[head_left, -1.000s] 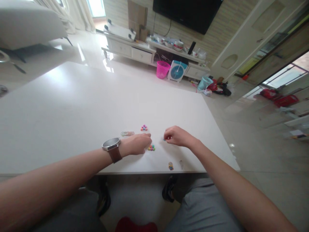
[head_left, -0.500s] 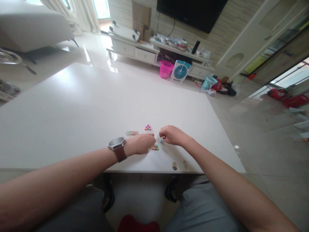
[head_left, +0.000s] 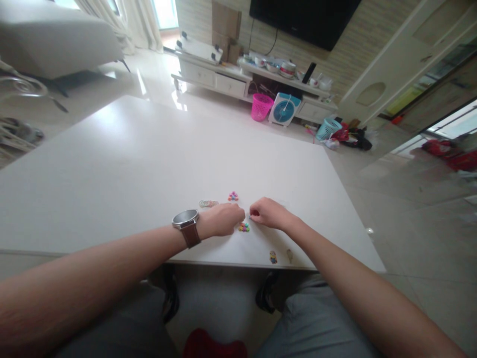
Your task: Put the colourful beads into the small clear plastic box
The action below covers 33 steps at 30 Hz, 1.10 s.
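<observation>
We see both hands resting low on the white worktop, close to its near edge, with their fingertips almost meeting. The left hand is curled into a loose fist, knuckles up, with a round watch on a brown strap at the wrist; we cannot tell whether anything is pinched inside it. The right hand is curled as well, its fingertips closed on something small and reddish that we cannot make out clearly.

Just below the gap between the two hands lies a small cluster of coloured beads, touching the worktop and just beside the left fingertips. A second cluster of beads, pink and blue, sits a little beyond the hands, further from us. To the left of that, just beyond the left hand's knuckles, lies a small pile of thin coloured rings, flat on the surface.

Nearer to us than the right hand, by the worktop's edge, we see a small yellow and blue figure lying flat, and just to its right a pale small piece, too small to identify.

Well beyond the hands, on the floor past the far end of the worktop, stand a pink basket and a blue fan side by side.
</observation>
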{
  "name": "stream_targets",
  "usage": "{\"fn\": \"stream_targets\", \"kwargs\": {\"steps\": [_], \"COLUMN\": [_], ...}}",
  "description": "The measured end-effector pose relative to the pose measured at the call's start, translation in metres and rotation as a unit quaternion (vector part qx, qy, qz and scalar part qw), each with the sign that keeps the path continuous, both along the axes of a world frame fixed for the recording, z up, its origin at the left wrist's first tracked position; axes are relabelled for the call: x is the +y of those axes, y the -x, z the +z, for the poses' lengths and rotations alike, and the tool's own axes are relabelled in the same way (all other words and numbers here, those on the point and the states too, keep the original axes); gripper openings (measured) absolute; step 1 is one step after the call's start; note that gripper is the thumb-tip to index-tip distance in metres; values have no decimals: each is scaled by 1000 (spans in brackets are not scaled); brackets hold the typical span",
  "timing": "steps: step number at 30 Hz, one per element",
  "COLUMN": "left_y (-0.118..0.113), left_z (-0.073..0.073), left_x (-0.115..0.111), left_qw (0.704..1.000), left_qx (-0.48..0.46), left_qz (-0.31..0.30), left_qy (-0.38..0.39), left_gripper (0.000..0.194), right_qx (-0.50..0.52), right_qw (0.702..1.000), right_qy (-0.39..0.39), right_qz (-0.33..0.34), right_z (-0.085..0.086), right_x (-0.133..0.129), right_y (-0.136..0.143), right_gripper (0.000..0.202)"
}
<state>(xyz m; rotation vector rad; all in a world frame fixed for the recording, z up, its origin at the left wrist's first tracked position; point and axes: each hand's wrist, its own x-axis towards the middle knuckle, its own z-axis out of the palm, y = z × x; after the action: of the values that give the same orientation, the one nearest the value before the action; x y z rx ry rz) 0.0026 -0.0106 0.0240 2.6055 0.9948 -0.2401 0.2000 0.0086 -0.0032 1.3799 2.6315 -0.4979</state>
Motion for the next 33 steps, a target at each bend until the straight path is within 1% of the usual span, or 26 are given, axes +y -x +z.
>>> {"fn": "stream_targets", "kwargs": {"steps": [4, 7, 10, 14, 21, 33], "left_y": [-1, 0, 0, 0, 0, 0], "left_z": [0, -2, -3, -4, -1, 1], "left_x": [1, 1, 1, 0, -1, -2], "left_qw": [1000, 1000, 999, 999, 1000, 1000], "left_qx": [4, 9, 17, 19, 11, 13], "left_qz": [2, -3, -16, -21, -13, -13], "left_qy": [1, -10, -23, -33, -24, -23], "left_gripper": [43, 38, 31, 30, 28, 29], "right_qx": [71, 115, 140, 144, 135, 148], "right_qw": [997, 992, 988, 987, 987, 984], "right_qy": [11, 27, 41, 42, 48, 63], "right_qz": [34, 52, 56, 63, 73, 77], "right_z": [-8, -11, -12, -12, -11, -12], "right_x": [0, 1, 1, 0, 0, 0], "right_y": [4, 5, 3, 2, 4, 3], "right_gripper": [15, 16, 17, 20, 24, 29]}}
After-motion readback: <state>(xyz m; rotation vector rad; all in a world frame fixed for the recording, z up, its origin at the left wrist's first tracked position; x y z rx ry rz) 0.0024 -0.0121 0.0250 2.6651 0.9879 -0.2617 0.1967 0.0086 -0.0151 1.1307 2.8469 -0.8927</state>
